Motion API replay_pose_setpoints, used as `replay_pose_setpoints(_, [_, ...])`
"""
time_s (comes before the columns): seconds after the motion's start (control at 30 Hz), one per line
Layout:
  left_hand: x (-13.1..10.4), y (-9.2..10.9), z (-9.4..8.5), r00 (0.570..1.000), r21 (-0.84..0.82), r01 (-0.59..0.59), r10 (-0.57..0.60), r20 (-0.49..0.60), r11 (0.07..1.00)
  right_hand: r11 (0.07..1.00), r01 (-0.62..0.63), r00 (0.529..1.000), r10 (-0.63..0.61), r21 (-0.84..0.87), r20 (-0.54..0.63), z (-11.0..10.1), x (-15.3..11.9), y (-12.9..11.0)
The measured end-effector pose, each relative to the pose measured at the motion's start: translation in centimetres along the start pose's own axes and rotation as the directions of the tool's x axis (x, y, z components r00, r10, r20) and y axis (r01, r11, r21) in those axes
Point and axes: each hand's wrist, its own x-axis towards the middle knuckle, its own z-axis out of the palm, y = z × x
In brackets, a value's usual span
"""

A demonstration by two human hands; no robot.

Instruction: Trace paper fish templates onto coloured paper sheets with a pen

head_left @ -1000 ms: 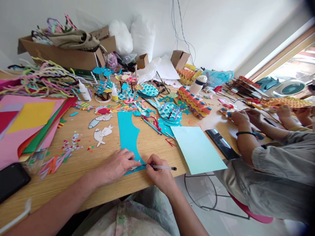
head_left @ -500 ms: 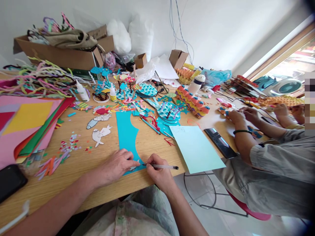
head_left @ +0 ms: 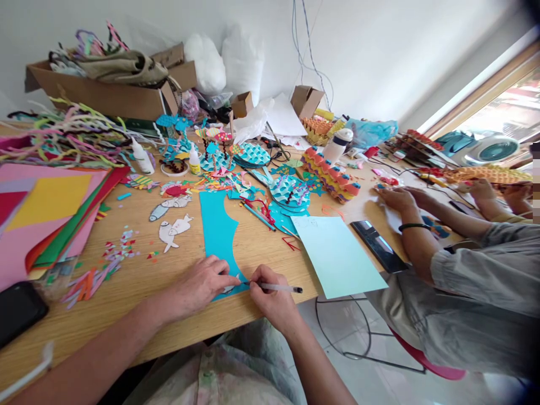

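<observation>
A strip of blue paper with a curved right edge lies on the wooden table in front of me. On its near end is a white paper fish cutout, partly covered by my fingers. My left hand, fingers bent and close together, holds the cutout down against the strip. In my right hand is a pen, its fingers closed around the barrel and its tip touching the paper beside the cutout. More paper fish cutouts lie to the left of the strip.
A pale green sheet overhangs the table edge, beside a dark phone-like device. Coloured paper and a black phone lie left. Glue bottles and egg-tray crafts stand farther back. Another person's hands work at right.
My right hand and the pen have shifted very slightly, the pen's rear end moving a little left. At right, the other person's hands have moved left, now over whitish material.
</observation>
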Motion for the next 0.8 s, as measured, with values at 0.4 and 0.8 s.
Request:
replay_pose_setpoints(0.4, [0.03,-0.11,0.11,1.0,-0.004,0.001,-0.001,-0.009,1.0,1.0,-0.002,1.0,0.002,0.01,-0.004,-0.04,0.15,0.04])
replay_pose_setpoints(0.8, [0.08,-0.04,0.05,0.999,-0.021,0.023,-0.023,0.027,1.0,0.996,-0.003,0.999,-0.001,0.091,0.046,-0.08,-0.32,-0.15])
